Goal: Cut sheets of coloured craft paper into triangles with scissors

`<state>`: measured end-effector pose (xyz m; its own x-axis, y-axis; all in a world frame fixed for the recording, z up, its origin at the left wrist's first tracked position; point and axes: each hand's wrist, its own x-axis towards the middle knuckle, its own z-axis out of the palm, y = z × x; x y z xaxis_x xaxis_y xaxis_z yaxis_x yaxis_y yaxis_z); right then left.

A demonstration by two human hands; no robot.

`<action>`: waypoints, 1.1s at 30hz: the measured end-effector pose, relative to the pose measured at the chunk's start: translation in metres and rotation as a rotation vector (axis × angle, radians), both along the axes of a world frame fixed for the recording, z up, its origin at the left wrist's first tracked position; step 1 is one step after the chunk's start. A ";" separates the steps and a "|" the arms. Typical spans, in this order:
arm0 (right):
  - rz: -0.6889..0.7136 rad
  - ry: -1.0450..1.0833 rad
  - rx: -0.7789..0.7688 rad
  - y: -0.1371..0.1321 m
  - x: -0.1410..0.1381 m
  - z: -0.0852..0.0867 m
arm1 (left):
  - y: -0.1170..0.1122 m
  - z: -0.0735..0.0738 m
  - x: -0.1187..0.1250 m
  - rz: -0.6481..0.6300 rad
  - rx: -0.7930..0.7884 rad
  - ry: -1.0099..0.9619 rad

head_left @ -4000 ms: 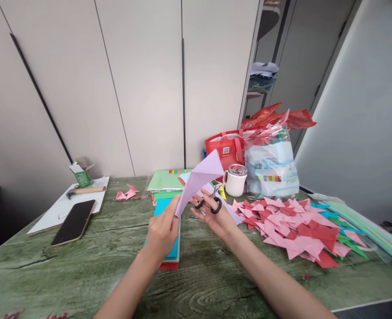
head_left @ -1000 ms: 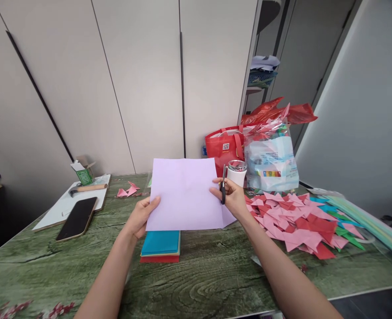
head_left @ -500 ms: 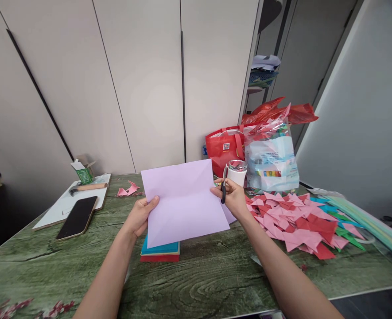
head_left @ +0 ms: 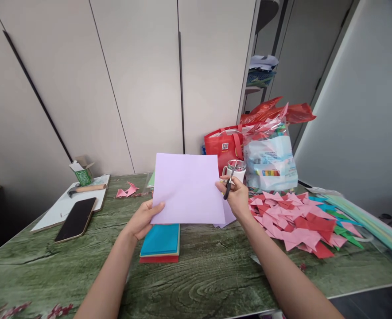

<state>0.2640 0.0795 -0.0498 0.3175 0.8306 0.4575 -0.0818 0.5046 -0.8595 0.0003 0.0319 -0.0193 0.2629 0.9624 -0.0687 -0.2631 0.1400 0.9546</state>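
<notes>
A sheet of light purple paper [head_left: 187, 188] is held up over the table, tilted toward me. My left hand [head_left: 145, 218] pinches its lower left edge, thumb in front. My right hand [head_left: 237, 197] has scissors [head_left: 229, 185] with black handles in its fingers, blades pointing up, and its fingertips are at the sheet's right edge. Below the sheet lies a stack of coloured paper [head_left: 161, 243], blue on top and red at the bottom. Another purple piece [head_left: 228, 216] shows partly behind the sheet's lower right corner.
Folded pink and red paper pieces [head_left: 295, 219] are heaped at the right. Behind them stand a white mug [head_left: 239, 170], a red bag [head_left: 224, 153] and a filled plastic bag [head_left: 270, 161]. On the left are a phone [head_left: 76, 219], a hammer [head_left: 87, 189] and a green box [head_left: 83, 176].
The purple sheet has levelled out and moved slightly up and right, uncovering more of the blue stack. The scissors in my right hand have tilted to the right.
</notes>
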 end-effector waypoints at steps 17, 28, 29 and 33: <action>1.062 -0.308 -0.234 -0.068 -0.048 0.018 | -0.006 0.022 -0.004 0.431 0.223 -0.061; 0.890 -0.196 -0.269 -0.078 -0.076 0.000 | -0.013 0.020 0.002 0.379 0.216 -0.037; 0.878 -0.187 -0.271 -0.078 -0.076 0.000 | -0.014 0.020 0.004 0.378 0.218 -0.038; 0.852 -0.159 -0.270 -0.078 -0.076 -0.001 | -0.016 0.019 0.010 0.367 0.223 -0.045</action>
<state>0.1875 0.0014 -0.0512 -0.5037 0.8406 0.1993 -0.2058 0.1073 -0.9727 0.0098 0.0164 -0.0001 -0.1015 0.9826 0.1556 -0.2993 -0.1793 0.9371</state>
